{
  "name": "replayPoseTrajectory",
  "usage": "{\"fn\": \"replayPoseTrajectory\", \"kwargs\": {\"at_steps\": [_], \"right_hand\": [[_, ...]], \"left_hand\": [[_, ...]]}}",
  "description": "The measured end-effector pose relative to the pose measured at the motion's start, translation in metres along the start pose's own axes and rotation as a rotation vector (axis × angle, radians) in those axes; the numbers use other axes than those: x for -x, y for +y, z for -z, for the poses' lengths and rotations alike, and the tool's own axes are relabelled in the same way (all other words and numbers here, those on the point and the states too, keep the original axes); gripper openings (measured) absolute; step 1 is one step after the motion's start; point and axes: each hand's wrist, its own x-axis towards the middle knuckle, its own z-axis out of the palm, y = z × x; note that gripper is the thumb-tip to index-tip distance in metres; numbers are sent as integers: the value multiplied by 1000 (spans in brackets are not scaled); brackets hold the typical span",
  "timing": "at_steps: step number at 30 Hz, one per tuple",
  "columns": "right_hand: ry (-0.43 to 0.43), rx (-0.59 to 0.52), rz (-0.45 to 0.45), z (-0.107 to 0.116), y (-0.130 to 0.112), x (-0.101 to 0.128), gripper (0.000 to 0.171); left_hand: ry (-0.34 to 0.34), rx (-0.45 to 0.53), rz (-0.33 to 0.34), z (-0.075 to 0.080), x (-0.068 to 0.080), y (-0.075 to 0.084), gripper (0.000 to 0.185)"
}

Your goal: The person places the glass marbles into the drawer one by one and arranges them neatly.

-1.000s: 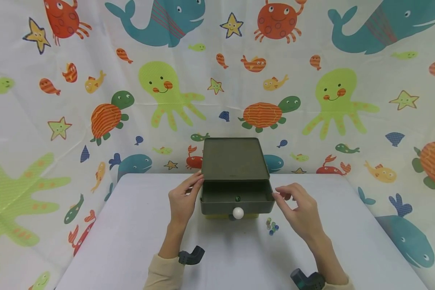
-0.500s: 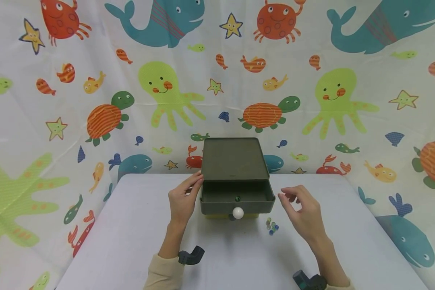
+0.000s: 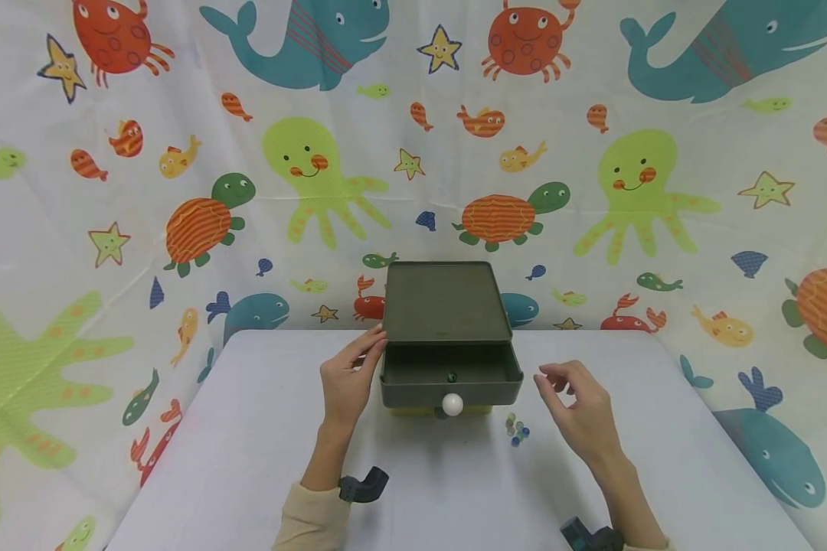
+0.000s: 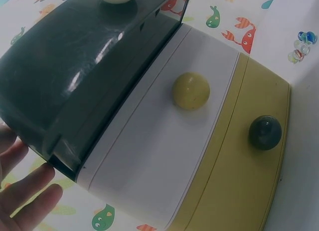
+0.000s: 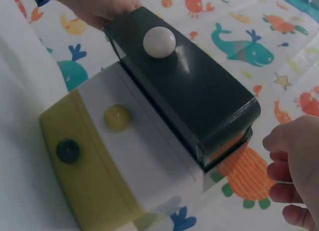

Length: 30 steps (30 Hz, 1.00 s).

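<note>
A small chest of drawers [image 3: 448, 302] with a dark green top drawer [image 3: 413, 396] stands in the middle of the table. The drawer is pulled out, and a green marble [image 3: 452, 377] lies inside it. A white round knob [image 3: 452, 405] sits on the drawer front. My left hand [image 3: 346, 379] touches the chest's left side with its fingertips, which the left wrist view shows as fairly straight fingers [image 4: 37, 191]. Apart from the chest, to its right, my right hand [image 3: 579, 405] hovers with loosely bent fingers and holds nothing.
Several glass marbles [image 3: 517, 430] lie on the white table [image 3: 262, 459], right of the chest. Below the green drawer are a white drawer [image 4: 154, 136] with a yellow knob [image 4: 191, 91] and a yellow drawer [image 4: 239, 166]. A curtain with sea animals [image 3: 413, 199] hangs behind.
My right hand has left the drawer's right edge and moved right and slightly towards me. My left hand, the open drawer and the marbles have stayed put.
</note>
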Motion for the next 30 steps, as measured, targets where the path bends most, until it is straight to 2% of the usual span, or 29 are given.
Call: {"fn": "replayPoseTrajectory", "kwargs": {"at_steps": [23,30], "right_hand": [[-112,52,-27,-13,29,28,23],[-144,71,-40,-18,39,37,25]], "left_hand": [[4,-9,-13,0,0,0,20],[-4,2,6,0,0,2,21]]}}
